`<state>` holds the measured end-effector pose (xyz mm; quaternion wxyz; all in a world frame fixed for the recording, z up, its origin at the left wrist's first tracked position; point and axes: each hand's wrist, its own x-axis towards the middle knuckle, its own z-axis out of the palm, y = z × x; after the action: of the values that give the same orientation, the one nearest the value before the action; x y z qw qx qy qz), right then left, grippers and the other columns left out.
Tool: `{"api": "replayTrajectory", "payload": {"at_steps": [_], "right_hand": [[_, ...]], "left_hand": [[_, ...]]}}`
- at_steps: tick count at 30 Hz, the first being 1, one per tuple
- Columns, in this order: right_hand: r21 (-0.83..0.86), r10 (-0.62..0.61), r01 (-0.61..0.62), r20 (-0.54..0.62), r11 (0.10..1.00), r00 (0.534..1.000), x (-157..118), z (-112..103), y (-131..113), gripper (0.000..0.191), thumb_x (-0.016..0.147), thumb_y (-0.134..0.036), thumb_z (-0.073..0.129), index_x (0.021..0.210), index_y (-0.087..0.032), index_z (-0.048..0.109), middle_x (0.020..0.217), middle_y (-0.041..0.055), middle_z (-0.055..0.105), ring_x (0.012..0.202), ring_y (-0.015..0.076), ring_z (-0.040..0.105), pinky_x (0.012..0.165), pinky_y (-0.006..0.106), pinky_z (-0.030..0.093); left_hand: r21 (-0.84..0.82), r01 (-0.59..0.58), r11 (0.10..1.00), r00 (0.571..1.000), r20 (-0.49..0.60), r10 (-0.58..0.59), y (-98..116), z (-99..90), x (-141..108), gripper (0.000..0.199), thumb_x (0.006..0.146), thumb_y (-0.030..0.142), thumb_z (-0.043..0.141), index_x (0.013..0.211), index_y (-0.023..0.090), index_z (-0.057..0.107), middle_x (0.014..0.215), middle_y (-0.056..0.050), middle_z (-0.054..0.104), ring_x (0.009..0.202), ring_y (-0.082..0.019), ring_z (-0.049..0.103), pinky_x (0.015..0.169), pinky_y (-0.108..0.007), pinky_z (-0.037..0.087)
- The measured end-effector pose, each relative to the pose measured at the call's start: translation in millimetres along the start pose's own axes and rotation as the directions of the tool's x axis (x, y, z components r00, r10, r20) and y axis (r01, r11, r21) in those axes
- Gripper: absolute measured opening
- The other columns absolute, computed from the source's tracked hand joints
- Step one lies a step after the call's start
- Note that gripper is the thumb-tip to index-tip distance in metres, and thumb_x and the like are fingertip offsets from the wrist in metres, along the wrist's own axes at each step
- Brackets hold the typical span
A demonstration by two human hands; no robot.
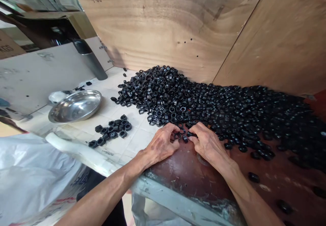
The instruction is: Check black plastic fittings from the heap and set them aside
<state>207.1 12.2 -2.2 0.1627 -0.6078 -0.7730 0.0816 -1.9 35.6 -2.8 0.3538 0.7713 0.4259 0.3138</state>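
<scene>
Left hand: fingers pinched black ring at front edge of heap of black parts. Right hand just beside; fingers pinched small black piece. Both worked low over brown counter. Metal bowl sat well apart, left.

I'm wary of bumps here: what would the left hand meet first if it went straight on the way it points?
Most likely the loose black rings just ahead of the left hand, with the big heap beyond. Depth is unclear, so the fingertips may already be touching one.
</scene>
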Motion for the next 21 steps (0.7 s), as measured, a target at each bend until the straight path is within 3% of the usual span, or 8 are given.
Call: {"api": "replayTrajectory", "payload": {"at_steps": [6, 8, 10, 12, 14, 17, 21], "right_hand": [[-0.073, -0.008, 0.008, -0.002, 0.997, 1.000, -2, -1, -4, 0.015, 0.084, -0.008, 0.055, 0.090, -0.019, 0.062, 0.091, 0.0069, 0.065, 0.087, 0.0238, 0.062, 0.075, 0.033, 0.045], [-0.019, -0.014, 0.014, -0.013, 1.000, 1.000, -2, -2, -2, 0.020, 0.083, -0.009, 0.055, 0.096, -0.019, 0.066, 0.095, 0.0079, 0.067, 0.092, 0.0254, 0.063, 0.079, 0.035, 0.046], [0.148, 0.046, -0.035, -0.068, 0.988, 0.997, -1, -4, -1, 0.023, 0.085, -0.014, 0.057, 0.104, -0.020, 0.069, 0.098, 0.0068, 0.068, 0.090, 0.0240, 0.064, 0.079, 0.035, 0.049], [0.415, 0.139, -0.091, -0.087, 0.905, 0.986, 1, -7, -1, 0.023, 0.088, -0.024, 0.061, 0.109, -0.023, 0.070, 0.103, 0.0052, 0.069, 0.088, 0.0213, 0.065, 0.079, 0.033, 0.052], [0.659, 0.203, -0.141, -0.018, 0.739, 0.979, 2, -10, -3, 0.023, 0.087, -0.034, 0.067, 0.107, -0.024, 0.072, 0.104, 0.0045, 0.071, 0.091, 0.0205, 0.067, 0.082, 0.032, 0.055], [0.819, 0.231, -0.217, 0.106, 0.532, 0.967, 2, -11, -11, 0.028, 0.080, -0.040, 0.076, 0.100, -0.021, 0.071, 0.102, 0.0056, 0.074, 0.095, 0.0224, 0.070, 0.086, 0.034, 0.057], [0.823, 0.234, -0.202, 0.087, 0.531, 0.968, 1, -6, -18, 0.025, 0.078, -0.039, 0.079, 0.095, -0.021, 0.073, 0.103, 0.0071, 0.076, 0.095, 0.0236, 0.072, 0.087, 0.036, 0.058]], "left_hand": [[-0.043, -0.071, 0.997, 0.997, -0.045, 0.069, 0, 0.7, 2, 0.031, 0.075, 0.007, 0.061, 0.104, 0.018, 0.067, 0.093, 0.000, 0.061, 0.072, -0.011, 0.058, 0.066, -0.024, 0.049], [-0.049, -0.066, 0.997, 0.997, -0.044, 0.064, -1, 1.4, 2, 0.032, 0.075, 0.007, 0.061, 0.104, 0.018, 0.067, 0.093, 0.000, 0.061, 0.071, -0.011, 0.057, 0.066, -0.024, 0.048], [-0.058, -0.047, 0.997, 0.998, -0.046, 0.045, 0, 1.6, 2, 0.031, 0.076, 0.008, 0.061, 0.104, 0.019, 0.067, 0.091, 0.000, 0.061, 0.069, -0.011, 0.056, 0.065, -0.024, 0.048], [-0.075, -0.013, 0.997, 0.999, -0.046, 0.010, 1, 1.2, 1, 0.028, 0.077, 0.011, 0.062, 0.103, 0.018, 0.067, 0.086, 0.001, 0.061, 0.067, -0.011, 0.055, 0.063, -0.024, 0.047], [-0.106, 0.018, 0.994, 0.999, -0.034, -0.021, 3, 0.2, 1, 0.025, 0.079, 0.014, 0.064, 0.103, 0.018, 0.065, 0.079, 0.002, 0.059, 0.065, -0.011, 0.055, 0.061, -0.023, 0.047], [-0.152, 0.035, 0.988, 0.999, -0.014, -0.037, 7, -1.7, 0, 0.027, 0.079, 0.016, 0.064, 0.105, 0.019, 0.063, 0.078, 0.003, 0.062, 0.065, -0.011, 0.056, 0.061, -0.024, 0.049], [-0.219, 0.033, 0.975, 0.999, -0.026, -0.040, 6, -1.8, -1, 0.030, 0.077, 0.015, 0.066, 0.106, 0.020, 0.059, 0.097, -0.002, 0.068, 0.081, -0.015, 0.066, 0.075, -0.028, 0.057]]}}
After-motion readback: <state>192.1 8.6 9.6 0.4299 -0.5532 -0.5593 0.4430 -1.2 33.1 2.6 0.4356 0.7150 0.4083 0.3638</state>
